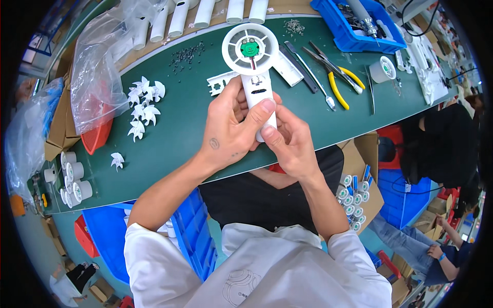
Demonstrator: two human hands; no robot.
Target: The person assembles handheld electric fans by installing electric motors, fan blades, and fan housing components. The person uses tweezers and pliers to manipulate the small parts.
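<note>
A white handheld fan body (259,92) is held upright over the table edge, its round spoked ring away from me. At the ring's centre sits a green circuit board (249,49) with wires running down toward the handle. My left hand (228,123) wraps the handle from the left, its thumb lying across the front. My right hand (291,141) closes on the lower handle from the right, its thumb pressed near the bottom end. Just beyond the left fingers lies a white plastic cover part (222,82); a white shell piece (288,69) lies to the right of the ring.
White fan blades (137,128) lie to the left, near a red tray (97,131) and plastic bag. Small dark screws (187,55) are scattered behind. Yellow-handled pliers (337,88), tweezers (371,90) and a blue bin (354,36) stand right. White handles line the far edge.
</note>
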